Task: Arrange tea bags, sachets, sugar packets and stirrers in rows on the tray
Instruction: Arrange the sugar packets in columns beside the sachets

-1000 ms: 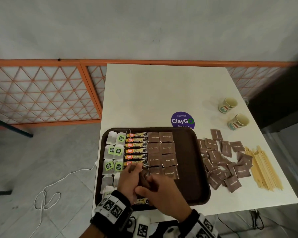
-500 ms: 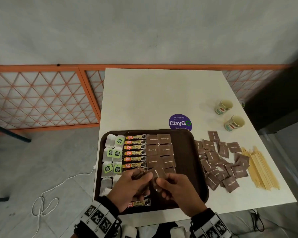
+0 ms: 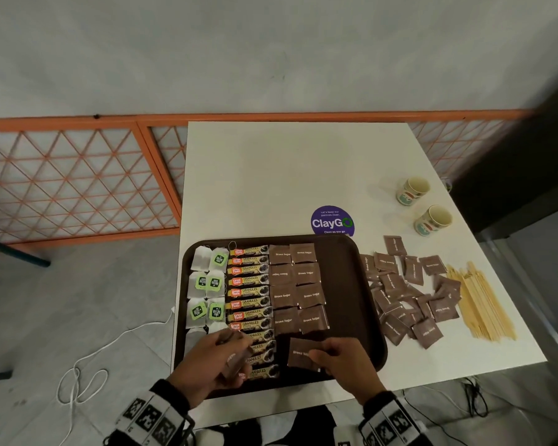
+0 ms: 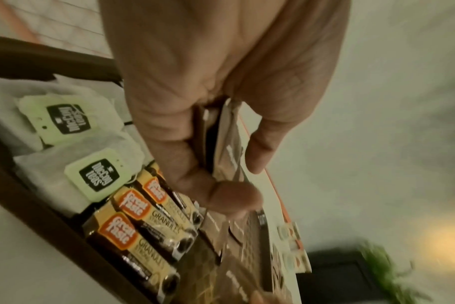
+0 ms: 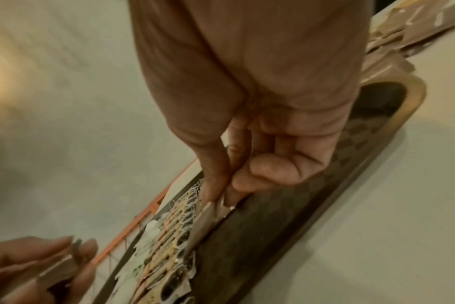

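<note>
A brown tray [image 3: 351, 284] holds a column of tea bags [image 3: 207, 284], a column of coffee sachets [image 3: 248, 291] and two columns of brown sugar packets [image 3: 297, 284]. My right hand [image 3: 318, 354] pinches one brown sugar packet [image 3: 298, 352] just above the tray, below the sugar columns. In the right wrist view, thumb and forefinger of that hand [image 5: 221, 197] nip the packet's edge [image 5: 208, 214]. My left hand [image 3: 236, 349] hovers over the near sachets and grips a small stack of sugar packets [image 4: 229, 144]. The wooden stirrers [image 3: 484, 300] lie on the table to the right.
A heap of loose sugar packets [image 3: 406, 291] lies on the white table between tray and stirrers. Two paper cups [image 3: 413, 189] [image 3: 432, 220] stand at the right rear. A purple sticker [image 3: 331, 222] sits behind the tray. The tray's right strip is bare.
The hands have parted. My right hand drew one sugar packet away from the left hand's stack and carried it rightward, under the sugar columns. The left hand stayed over the sachets.
</note>
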Motion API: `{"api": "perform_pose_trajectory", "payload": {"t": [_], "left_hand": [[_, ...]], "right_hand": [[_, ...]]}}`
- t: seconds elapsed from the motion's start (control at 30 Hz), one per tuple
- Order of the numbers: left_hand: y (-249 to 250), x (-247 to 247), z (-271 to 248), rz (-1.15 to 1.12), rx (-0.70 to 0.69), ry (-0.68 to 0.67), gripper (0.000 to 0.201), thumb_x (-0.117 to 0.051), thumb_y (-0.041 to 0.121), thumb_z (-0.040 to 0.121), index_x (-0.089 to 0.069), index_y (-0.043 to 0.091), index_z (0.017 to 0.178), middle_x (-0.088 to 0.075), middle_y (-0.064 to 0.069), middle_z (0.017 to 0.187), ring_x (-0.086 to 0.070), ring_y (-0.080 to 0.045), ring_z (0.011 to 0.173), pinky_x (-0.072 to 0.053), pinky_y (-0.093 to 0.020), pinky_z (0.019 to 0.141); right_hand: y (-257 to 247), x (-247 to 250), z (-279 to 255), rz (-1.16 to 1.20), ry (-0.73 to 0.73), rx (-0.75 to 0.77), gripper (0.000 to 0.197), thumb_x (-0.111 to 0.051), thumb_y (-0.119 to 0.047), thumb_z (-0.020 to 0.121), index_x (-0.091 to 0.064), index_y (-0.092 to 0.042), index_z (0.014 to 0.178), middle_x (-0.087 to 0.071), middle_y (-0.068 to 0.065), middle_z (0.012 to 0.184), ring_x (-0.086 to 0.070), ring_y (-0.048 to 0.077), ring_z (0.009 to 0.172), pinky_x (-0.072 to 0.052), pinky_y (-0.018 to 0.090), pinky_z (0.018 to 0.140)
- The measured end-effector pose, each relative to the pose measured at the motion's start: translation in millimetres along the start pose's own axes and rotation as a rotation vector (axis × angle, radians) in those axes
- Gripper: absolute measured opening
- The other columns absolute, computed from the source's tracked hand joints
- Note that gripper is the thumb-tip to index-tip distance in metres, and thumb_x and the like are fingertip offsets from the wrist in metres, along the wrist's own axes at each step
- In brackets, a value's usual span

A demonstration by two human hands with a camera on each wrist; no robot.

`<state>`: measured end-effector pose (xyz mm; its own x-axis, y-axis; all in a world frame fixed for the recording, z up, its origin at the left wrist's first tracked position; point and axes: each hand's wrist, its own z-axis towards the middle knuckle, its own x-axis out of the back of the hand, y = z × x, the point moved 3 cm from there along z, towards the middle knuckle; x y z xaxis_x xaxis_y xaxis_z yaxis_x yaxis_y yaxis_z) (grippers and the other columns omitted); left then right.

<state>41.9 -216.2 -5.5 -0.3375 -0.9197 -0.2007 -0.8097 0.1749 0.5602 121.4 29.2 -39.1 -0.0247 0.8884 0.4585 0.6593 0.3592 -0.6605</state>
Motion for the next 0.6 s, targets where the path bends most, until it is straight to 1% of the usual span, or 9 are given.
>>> {"api": "perform_pose_trajectory", "payload": {"t": [0.07,0.13,0.17,0.23,0.3,0.37,0.43,0.53,0.6], "left_hand": [[1.6,6.8,-0.1,-0.041,0.011,0.001,0.021,-0.061,0.014,0.096,-0.066,0.002,0.112,-0.068,-0.019,0.100,-0.067,-0.026,0.073,-0.052,-0.032,0.056],[0.9,10.5,0.2,-0.052,0.010,0.015,0.021,-0.060,0.013,0.096,-0.066,0.002,0.112,-0.067,-0.021,0.103,-0.067,-0.027,0.074,-0.053,-0.033,0.056],[0.1,11.2,0.3,-0.062,0.011,0.021,0.020,-0.060,0.013,0.096,-0.066,0.002,0.111,-0.067,-0.021,0.105,-0.067,-0.028,0.075,-0.054,-0.034,0.058],[-1.7,11.1,0.7,-0.090,0.014,0.018,0.018,-0.059,0.011,0.096,-0.067,0.002,0.109,-0.066,-0.024,0.108,-0.068,-0.031,0.078,-0.055,-0.037,0.063],[-3.5,11.2,0.4,-0.132,0.017,0.005,0.018,-0.055,0.008,0.097,-0.068,0.000,0.107,-0.066,-0.026,0.106,-0.069,-0.033,0.079,-0.056,-0.040,0.066],[-4.2,10.7,-1.8,-0.180,0.029,-0.015,0.023,-0.050,0.009,0.099,-0.067,-0.001,0.110,-0.067,-0.027,0.102,-0.070,-0.035,0.080,-0.057,-0.043,0.069],[-3.4,9.1,-4.8,-0.219,0.042,-0.055,0.029,-0.043,0.010,0.099,-0.066,-0.001,0.114,-0.069,-0.028,0.104,-0.071,-0.038,0.087,-0.059,-0.045,0.071],[0.2,7.1,-8.0,-0.243,0.059,-0.116,0.033,-0.038,0.007,0.099,-0.065,0.002,0.118,-0.070,-0.028,0.111,-0.070,-0.040,0.097,-0.060,-0.046,0.074],[4.6,5.2,-9.8,-0.231,0.048,-0.163,0.031,-0.040,0.005,0.100,-0.062,0.002,0.121,-0.068,-0.030,0.113,-0.068,-0.041,0.100,-0.060,-0.046,0.075]], "right_hand": [[-3.7,-7.9,11.3,-0.118,-0.012,0.020,0.020,-0.076,-0.026,0.081,-0.070,-0.018,0.064,-0.064,-0.004,0.057,-0.056,-0.002,0.050,-0.045,0.014,0.053],[-5.0,-17.1,20.5,-0.222,-0.010,0.019,0.021,-0.077,-0.027,0.080,-0.071,-0.014,0.064,-0.069,0.002,0.065,-0.060,0.001,0.057,-0.049,0.015,0.057],[-4.8,-20.8,23.6,-0.251,-0.003,0.009,0.021,-0.077,-0.028,0.079,-0.072,-0.012,0.067,-0.072,0.003,0.070,-0.063,0.004,0.062,-0.050,0.016,0.060],[-4.2,-25.0,26.8,-0.259,0.029,-0.014,0.021,-0.078,-0.032,0.078,-0.073,-0.016,0.065,-0.073,0.002,0.070,-0.067,0.008,0.065,-0.051,0.017,0.061],[-4.0,-27.2,27.7,-0.229,0.057,-0.037,0.024,-0.080,-0.034,0.076,-0.070,-0.021,0.059,-0.072,-0.001,0.066,-0.068,0.008,0.064,-0.053,0.018,0.060],[-3.6,-29.8,28.2,-0.213,0.070,-0.055,0.025,-0.081,-0.035,0.076,-0.068,-0.024,0.058,-0.070,-0.004,0.064,-0.067,0.005,0.063,-0.050,0.014,0.057],[-4.1,-30.0,27.5,-0.219,0.093,-0.055,0.026,-0.081,-0.039,0.075,-0.067,-0.024,0.059,-0.069,-0.006,0.065,-0.065,0.004,0.065,-0.046,0.012,0.056],[-5.5,-22.8,20.1,-0.197,0.155,-0.069,0.035,-0.080,-0.044,0.076,-0.061,-0.018,0.062,-0.066,-0.004,0.065,-0.062,0.009,0.067,-0.047,0.021,0.060],[-12.1,-14.2,10.5,-0.207,0.169,-0.040,0.037,-0.076,-0.045,0.080,-0.060,-0.016,0.063,-0.065,-0.001,0.063,-0.062,0.011,0.066,-0.051,0.027,0.065]]}}
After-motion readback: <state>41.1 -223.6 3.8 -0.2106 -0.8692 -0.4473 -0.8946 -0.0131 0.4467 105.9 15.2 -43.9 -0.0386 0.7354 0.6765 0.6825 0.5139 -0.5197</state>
